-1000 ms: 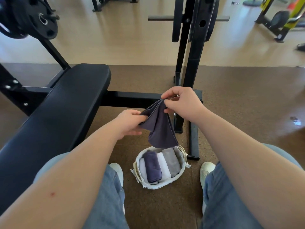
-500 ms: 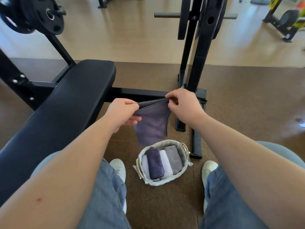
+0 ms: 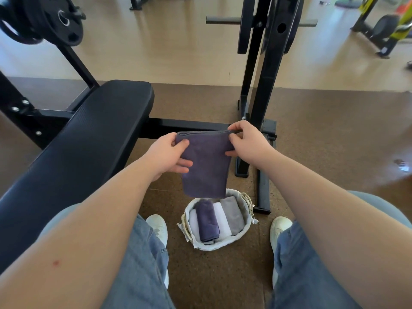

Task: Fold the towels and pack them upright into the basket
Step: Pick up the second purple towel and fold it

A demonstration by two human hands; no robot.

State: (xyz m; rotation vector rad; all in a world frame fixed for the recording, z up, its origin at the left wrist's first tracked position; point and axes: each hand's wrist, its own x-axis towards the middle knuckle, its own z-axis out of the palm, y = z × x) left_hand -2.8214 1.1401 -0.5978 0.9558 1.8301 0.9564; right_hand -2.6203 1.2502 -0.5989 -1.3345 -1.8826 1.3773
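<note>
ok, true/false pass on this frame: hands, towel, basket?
1. The left hand and right hand both pinch the towel at its top edge. True.
2. The basket is empty. False: it holds packed towels in purple, white and grey.
3. The basket sits on the bench. False: it stands on the floor between the shoes.
4. The towel hangs in the air, not yet in the basket. True.
</note>
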